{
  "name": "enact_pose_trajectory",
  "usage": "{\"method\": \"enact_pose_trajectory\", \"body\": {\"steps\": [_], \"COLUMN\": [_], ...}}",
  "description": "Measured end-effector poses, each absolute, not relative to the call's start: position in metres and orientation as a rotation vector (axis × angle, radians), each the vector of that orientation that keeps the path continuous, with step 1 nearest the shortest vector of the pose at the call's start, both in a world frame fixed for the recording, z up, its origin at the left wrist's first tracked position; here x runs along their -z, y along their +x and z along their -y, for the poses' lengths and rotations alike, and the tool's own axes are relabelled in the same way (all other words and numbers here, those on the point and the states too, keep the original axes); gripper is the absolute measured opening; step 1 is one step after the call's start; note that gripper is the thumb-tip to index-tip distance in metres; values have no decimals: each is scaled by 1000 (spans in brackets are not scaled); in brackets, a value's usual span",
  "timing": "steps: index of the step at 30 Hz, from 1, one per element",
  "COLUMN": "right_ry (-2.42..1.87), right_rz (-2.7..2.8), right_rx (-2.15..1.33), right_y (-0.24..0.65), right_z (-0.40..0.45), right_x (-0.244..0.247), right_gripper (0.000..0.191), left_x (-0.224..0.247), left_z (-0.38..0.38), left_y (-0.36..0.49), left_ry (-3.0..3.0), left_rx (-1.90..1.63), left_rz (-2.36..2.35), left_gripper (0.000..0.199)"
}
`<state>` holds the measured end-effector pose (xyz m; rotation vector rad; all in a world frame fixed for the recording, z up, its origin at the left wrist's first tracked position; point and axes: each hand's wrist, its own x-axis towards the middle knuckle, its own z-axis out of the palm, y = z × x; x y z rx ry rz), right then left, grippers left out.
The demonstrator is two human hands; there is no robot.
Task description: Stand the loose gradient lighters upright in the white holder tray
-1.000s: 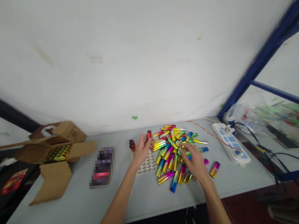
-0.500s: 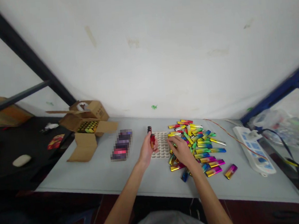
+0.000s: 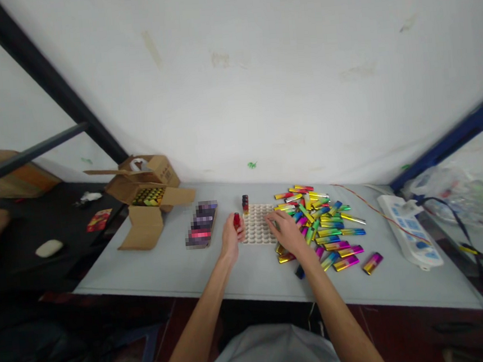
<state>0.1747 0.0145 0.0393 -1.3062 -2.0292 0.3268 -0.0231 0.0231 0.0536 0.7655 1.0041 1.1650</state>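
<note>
My left hand (image 3: 231,235) is closed around a red lighter (image 3: 237,221), just left of a pale tray with rows of holes (image 3: 259,233). A few dark-topped lighters (image 3: 245,204) stand upright at the tray's back left corner. Over the tray's right side is my right hand (image 3: 283,229), its fingers bent; whether they hold anything is too small to tell. Beside it, a loose heap of shiny multicoloured lighters (image 3: 324,233) lies on the grey table (image 3: 169,272).
An open cardboard box (image 3: 146,229) with yellow and black items stands at the left, near a phone-like object (image 3: 202,225) with a blurred screen. A white power strip (image 3: 410,232) and an orange wire lie at the right.
My left hand has moved slightly left, away from the tray's back left corner, where the upright lighters now show clearly. The whole view has shifted a little. My right hand now reaches further over the tray.
</note>
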Motion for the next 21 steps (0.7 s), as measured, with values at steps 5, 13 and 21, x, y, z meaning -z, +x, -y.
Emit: {"method": "enact_pose_trajectory", "body": {"steps": [5, 13, 21], "right_ry": [-1303, -1328, -1340], "right_rz": [2112, 2137, 2116], "right_rx": [-203, -153, -166], "right_y": [173, 171, 169], "right_z": [-15, -18, -19], "right_x": [-26, -18, -17], "right_gripper": [27, 41, 40], "left_x": [-51, -53, -54], "left_z": [-30, -46, -75], "left_y": [-35, -53, -63], "left_ry": [888, 1646, 2008], "left_rx": [-1245, -1311, -1059], "left_rz": [-1043, -1221, -1188], "left_gripper": [53, 38, 35]}}
